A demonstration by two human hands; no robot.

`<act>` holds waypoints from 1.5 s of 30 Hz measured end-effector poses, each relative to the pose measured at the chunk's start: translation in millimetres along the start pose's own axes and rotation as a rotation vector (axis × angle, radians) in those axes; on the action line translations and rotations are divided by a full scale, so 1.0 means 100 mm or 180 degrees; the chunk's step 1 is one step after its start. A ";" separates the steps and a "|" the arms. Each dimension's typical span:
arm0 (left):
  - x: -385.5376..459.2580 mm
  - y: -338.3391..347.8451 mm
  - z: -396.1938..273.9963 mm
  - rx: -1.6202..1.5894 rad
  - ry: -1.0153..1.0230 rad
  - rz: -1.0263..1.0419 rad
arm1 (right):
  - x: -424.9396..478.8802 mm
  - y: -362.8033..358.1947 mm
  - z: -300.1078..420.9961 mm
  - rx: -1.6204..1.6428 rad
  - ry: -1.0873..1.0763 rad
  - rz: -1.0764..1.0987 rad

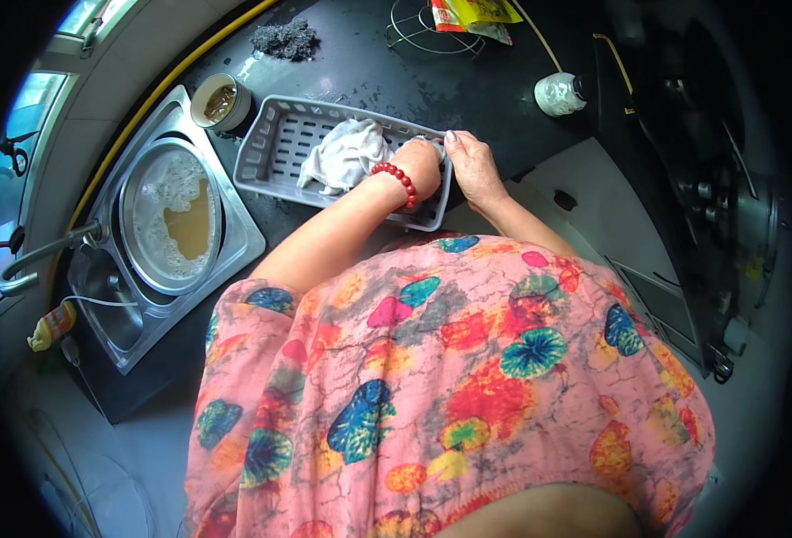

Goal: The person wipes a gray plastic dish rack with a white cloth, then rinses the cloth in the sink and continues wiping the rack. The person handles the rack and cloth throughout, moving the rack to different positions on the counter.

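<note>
A grey plastic basket [275, 181] with slotted holes lies on the dark counter before me. Inside it is a crumpled white cloth [349, 153]. My left hand [417, 169], with a red bead bracelet [396, 172] at the wrist, reaches into the basket's right end. Its fingers are bent around some whitish cloth [429, 140] by the end wall; the fingertips are mostly hidden. Whether this is part of the same cloth, I cannot tell. My right hand [475, 168] grips the basket's right end from outside, thumb at the rim.
At left, a steel sink [241, 225] holds a round basin [125, 222] of sudsy brownish water, beside a faucet [53, 249]. A bowl [240, 111], dark scouring mesh [285, 39], wire rack [403, 42], packets [480, 13] and a whitish jar [557, 94] stand behind and around the basket.
</note>
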State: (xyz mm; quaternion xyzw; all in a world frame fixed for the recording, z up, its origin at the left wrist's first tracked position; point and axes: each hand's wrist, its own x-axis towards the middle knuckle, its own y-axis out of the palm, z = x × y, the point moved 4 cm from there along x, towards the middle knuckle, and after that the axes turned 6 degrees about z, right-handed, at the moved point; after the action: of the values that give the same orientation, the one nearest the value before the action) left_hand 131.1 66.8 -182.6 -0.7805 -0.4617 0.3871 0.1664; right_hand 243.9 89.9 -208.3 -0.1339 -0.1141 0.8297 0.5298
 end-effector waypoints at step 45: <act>0.08 0.21 0.26 0.0541 0.1212 0.0092 | -0.02 0.05 0.10 -0.0666 -0.0207 -0.0035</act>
State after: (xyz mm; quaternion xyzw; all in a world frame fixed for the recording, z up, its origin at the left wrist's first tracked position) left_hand 126.0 60.6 -215.9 -0.8293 -0.3763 0.2726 0.3103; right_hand 237.1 85.8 -199.8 -0.1608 -0.2179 0.8142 0.5135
